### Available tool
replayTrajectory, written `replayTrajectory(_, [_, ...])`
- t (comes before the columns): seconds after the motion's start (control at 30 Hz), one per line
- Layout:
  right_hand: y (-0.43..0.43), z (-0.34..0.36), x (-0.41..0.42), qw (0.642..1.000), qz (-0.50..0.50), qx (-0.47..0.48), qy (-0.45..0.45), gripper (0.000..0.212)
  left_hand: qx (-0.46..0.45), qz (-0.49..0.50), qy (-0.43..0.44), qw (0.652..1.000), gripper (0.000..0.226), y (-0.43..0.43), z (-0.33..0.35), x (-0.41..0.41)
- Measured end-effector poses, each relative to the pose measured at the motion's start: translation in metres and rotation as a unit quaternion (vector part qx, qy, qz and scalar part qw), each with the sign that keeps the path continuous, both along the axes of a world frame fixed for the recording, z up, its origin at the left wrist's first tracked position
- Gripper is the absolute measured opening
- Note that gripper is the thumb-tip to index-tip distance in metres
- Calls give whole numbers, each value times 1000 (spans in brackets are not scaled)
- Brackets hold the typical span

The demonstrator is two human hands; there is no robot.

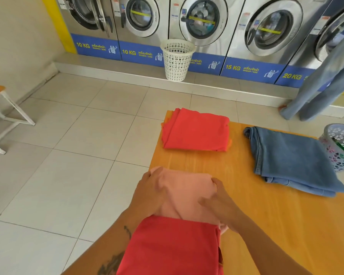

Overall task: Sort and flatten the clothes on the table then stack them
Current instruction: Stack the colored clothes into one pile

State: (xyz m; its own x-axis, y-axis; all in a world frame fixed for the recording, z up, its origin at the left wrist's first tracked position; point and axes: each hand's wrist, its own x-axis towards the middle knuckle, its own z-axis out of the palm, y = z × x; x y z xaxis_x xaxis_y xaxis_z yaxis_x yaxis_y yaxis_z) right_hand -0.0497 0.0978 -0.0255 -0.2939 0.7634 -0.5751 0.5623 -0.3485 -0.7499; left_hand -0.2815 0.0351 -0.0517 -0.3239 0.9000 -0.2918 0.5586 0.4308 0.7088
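A folded pale pink garment (184, 193) lies near the left front of the orange wooden table (236, 195). My left hand (150, 192) grips its left edge and my right hand (219, 201) grips its right edge. A red cloth (173, 247) lies over its near part, close to me. A folded red garment (196, 130) rests at the table's far left corner. Folded blue jeans (292, 159) lie flat on the right side.
A lilac plastic basket (341, 147) with clothes stands at the table's right edge. A white basket (177, 59) sits before a row of washing machines (203, 22). A person in jeans (322, 82) stands at far right. A bench (0, 110) stands left.
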Motion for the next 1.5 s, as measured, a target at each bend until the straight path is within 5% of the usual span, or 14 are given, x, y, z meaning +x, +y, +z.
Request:
replayTrajectory(0.33, [1, 7, -9, 993, 41, 112, -17, 91, -5, -8, 22, 1000, 62, 10, 6, 3])
replayTrajectory(0.57, [7, 8, 1, 991, 81, 104, -25, 92, 22, -4, -85, 996, 69, 16, 10, 6])
replayTrajectory(0.8, [39, 18, 6, 981, 20, 194, 8, 77, 77, 45, -173, 981, 74, 40, 21, 3])
replayTrajectory(1.17, [186, 57, -16, 958, -40, 286, 3, 61, 219, 10, -21, 975, 48, 199, 76, -11])
replayTrajectory(1.5, [257, -5, -29, 953, 72, 245, -160, 60, 39, -43, 92, 994, 49, 271, 16, -31])
